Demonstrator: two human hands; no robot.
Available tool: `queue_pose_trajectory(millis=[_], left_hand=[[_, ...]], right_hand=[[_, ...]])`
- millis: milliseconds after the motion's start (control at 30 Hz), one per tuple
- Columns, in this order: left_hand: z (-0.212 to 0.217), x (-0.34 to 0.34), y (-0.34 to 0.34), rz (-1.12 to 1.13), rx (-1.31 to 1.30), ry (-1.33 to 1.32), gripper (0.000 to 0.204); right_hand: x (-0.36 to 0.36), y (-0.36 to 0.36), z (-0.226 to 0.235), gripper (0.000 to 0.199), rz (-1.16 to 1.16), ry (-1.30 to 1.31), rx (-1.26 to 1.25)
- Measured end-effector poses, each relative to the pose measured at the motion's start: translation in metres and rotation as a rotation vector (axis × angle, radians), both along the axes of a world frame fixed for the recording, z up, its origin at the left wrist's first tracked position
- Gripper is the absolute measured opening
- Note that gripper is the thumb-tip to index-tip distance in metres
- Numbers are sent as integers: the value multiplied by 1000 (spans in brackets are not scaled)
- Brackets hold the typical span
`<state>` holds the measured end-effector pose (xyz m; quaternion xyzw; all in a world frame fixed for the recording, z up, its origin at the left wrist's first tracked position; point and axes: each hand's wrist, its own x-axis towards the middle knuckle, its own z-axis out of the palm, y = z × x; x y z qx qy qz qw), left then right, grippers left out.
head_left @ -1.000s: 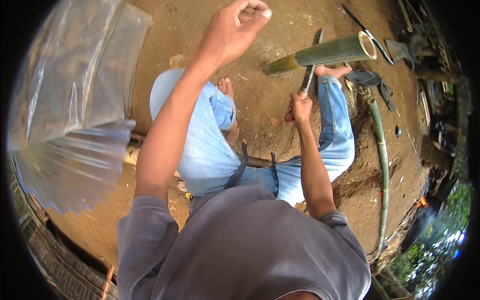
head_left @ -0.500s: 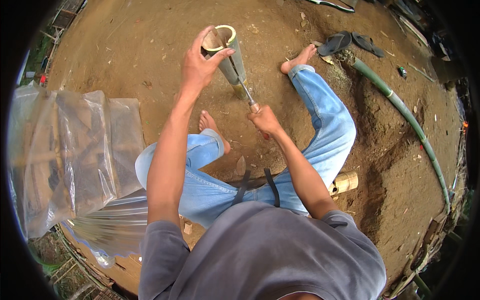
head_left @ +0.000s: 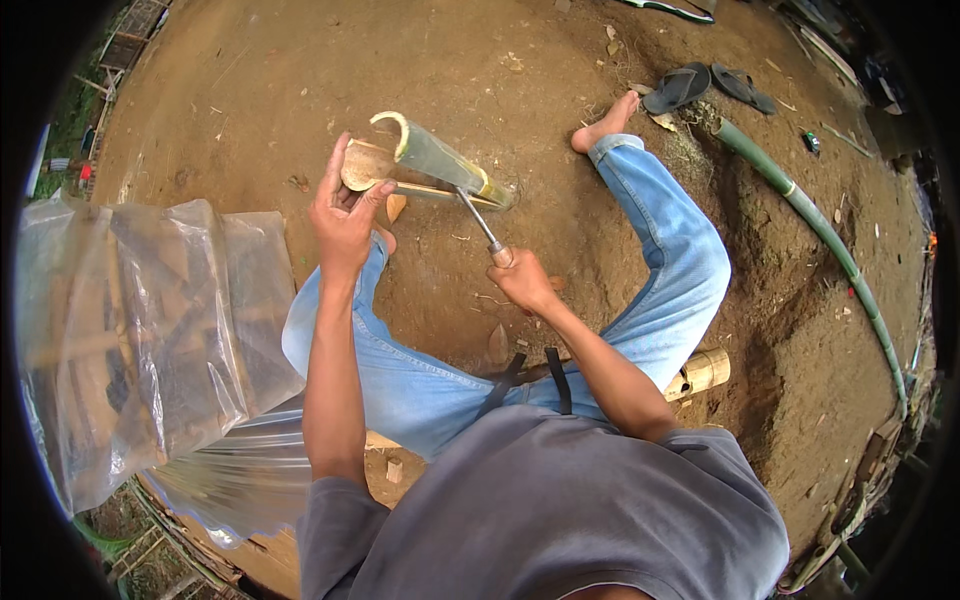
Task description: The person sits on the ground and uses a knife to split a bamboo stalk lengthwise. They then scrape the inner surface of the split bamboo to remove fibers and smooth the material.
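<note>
Bamboo section (head_left: 440, 160), short and green, lies on the bare dirt ahead of the person's knees, its near end already split so that one curved half peels away from the other. The left hand (head_left: 345, 215) clasps that loose, pale half at its open end, fingers wrapped over the rim. The right hand (head_left: 522, 282) is clenched around the wooden handle of a knife (head_left: 478, 225), whose blade is buried in the split (the edge itself is hidden inside the cut). If the blade jumps free of the grain it could, I judge, swing toward the left hand or the bare left foot (head_left: 384, 238) just beside the piece, since nothing but one hand's grip steadies the bamboo. Both legs in blue jeans (head_left: 660, 250) spread wide around the work. The ground (head_left: 520, 70) is packed brown earth strewn with chips; a long green bamboo pole (head_left: 830, 245) runs along the right, sandals (head_left: 705, 87) lie beyond the right foot, and clear plastic sheeting (head_left: 150, 330) covers something at the left.
</note>
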<state>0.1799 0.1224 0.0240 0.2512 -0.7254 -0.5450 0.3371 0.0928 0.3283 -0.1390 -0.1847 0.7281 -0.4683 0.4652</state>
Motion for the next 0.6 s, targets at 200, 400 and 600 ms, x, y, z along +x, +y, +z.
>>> queue_pose_trajectory(millis=[200, 400, 600], left_hand=[[-1, 7, -9, 124, -59, -15, 66], [-16, 18, -35, 215, -41, -3, 64], [-22, 32, -59, 311, 28, 28, 67]], right_hand=[[-11, -25, 17, 27, 125, 392, 119], [-83, -21, -123, 33, 195, 254, 464], [-107, -14, -124, 37, 313, 507, 440]])
